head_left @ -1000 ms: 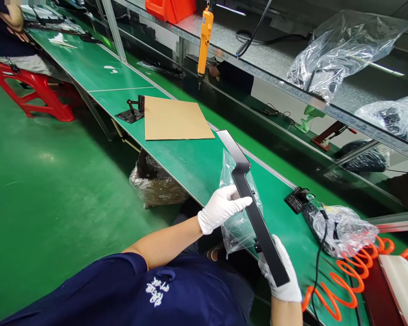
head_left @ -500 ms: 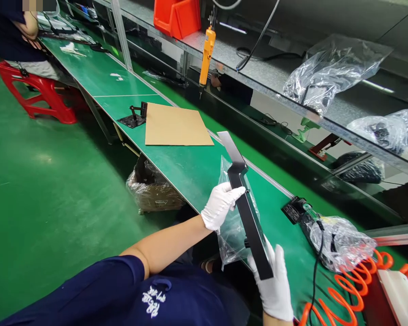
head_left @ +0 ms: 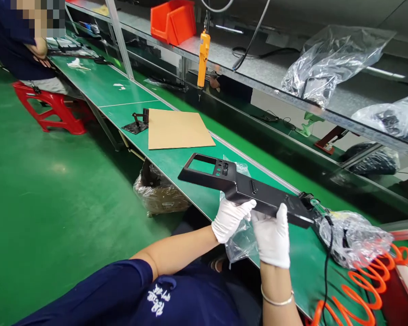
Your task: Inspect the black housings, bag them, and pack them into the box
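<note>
Both of my hands, in white gloves, hold a long black plastic housing (head_left: 265,194) above the green bench. At its left end is a raised head with a rectangular opening and several small holes. My left hand (head_left: 229,219) grips the near edge close to the bend, fingers closed on it. Further right, my right hand (head_left: 272,235) supports the housing from below, its thumb against the near side. Behind and below my hands, a clear plastic bag (head_left: 241,246) lies over the bench edge.
A cardboard sheet (head_left: 180,131) and a black stand (head_left: 136,123) lie on the bench (head_left: 177,167). A yellow electric screwdriver (head_left: 203,59) hangs ahead. At right are a bagged part (head_left: 353,240) and an orange coiled hose (head_left: 363,280). A person (head_left: 27,45) sits far left on a red stool (head_left: 51,108).
The housing has turned from steeply slanted and edge-on to lying nearly level, its face with the opening now showing. My right hand has moved up closer to my left.
</note>
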Available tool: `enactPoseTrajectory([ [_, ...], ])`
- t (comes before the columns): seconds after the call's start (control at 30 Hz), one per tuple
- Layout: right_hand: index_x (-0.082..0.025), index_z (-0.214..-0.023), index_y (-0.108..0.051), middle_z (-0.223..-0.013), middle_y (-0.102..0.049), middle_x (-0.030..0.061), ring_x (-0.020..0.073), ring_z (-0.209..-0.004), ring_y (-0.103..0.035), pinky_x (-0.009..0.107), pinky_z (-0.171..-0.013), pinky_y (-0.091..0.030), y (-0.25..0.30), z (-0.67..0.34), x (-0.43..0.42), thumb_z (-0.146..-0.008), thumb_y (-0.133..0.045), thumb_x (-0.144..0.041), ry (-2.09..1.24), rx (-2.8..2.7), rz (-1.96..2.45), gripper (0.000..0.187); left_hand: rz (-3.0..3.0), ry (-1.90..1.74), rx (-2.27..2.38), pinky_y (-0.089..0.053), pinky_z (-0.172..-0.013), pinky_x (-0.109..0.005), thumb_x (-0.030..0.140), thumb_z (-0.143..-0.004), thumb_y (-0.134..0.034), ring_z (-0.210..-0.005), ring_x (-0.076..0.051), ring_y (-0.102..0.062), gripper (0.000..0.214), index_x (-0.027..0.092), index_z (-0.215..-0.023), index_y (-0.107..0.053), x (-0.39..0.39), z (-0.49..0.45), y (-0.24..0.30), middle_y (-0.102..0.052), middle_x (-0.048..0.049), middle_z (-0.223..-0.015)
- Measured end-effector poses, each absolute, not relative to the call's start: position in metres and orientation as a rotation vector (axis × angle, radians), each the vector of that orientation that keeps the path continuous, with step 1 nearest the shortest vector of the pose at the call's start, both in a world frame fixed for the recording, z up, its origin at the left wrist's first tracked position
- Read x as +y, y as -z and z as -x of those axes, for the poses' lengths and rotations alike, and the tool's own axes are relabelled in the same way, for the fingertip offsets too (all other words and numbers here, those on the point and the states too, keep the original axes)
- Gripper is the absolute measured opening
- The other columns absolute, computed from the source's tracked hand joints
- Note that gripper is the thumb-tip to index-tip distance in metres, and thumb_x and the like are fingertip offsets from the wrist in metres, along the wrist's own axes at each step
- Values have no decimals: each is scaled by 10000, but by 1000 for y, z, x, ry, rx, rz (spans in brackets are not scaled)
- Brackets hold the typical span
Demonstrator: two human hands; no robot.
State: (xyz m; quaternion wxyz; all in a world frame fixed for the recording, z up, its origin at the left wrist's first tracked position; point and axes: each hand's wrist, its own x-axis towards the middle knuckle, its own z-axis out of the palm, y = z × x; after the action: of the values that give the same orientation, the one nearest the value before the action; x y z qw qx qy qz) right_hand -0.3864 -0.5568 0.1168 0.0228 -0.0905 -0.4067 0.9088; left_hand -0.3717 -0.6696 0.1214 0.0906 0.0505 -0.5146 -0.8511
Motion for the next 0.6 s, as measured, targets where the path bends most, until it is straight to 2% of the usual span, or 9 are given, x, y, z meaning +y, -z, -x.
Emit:
enactPoseTrajectory([
  [0.1,-202,-1058,-679,-1066,-723,26,136,-997,-702,256,-821,-628,-119,396,-562,-723,-811,-368,-2741,-1177,412,397,-73,2492,-1638,-506,-578,-292,429,-728,-727,-460,-127,-549,290,227,-551,-617,-683,373,-120,-581,31,-468],
  [0.2,-190,-983,-670,-1006,-723,14,115,-879,-705,199,-712,-615,-118,398,-570,-695,-827,-344,-2673,-1208,432,363,-115,2467,-1745,-553,-639,-295,529,-829,-639,-495,-145,-606,445,212,-517,-625,-699,382,-116,-618,-19,-495],
  [0.3,-203,-964,-652,-1005,-717,-3,99,-845,-693,179,-664,-604,-109,397,-575,-717,-801,-351,-2649,-1222,455,324,-189,2550,-1704,-556,-546,-310,595,-872,-576,-443,-165,-603,500,205,-563,-624,-715,393,-107,-643,-49,-521],
  [0.47,-193,-972,-667,-1198,-680,49,117,-829,-687,195,-633,-607,-87,389,-581,-626,-839,-342,-2555,-1226,644,415,-414,2365,-1660,-466,-424,-269,556,-924,-538,-374,-137,-526,504,212,-556,-549,-726,401,-95,-575,-32,-452],
  [0.6,-196,-1047,-652,-1336,-619,81,145,-948,-699,200,-665,-609,-76,386,-581,-666,-799,-403,-2517,-1333,646,458,-441,2279,-1706,-386,-413,-222,511,-831,-685,-394,-98,-491,422,213,-609,-485,-719,397,-92,-550,21,-474],
])
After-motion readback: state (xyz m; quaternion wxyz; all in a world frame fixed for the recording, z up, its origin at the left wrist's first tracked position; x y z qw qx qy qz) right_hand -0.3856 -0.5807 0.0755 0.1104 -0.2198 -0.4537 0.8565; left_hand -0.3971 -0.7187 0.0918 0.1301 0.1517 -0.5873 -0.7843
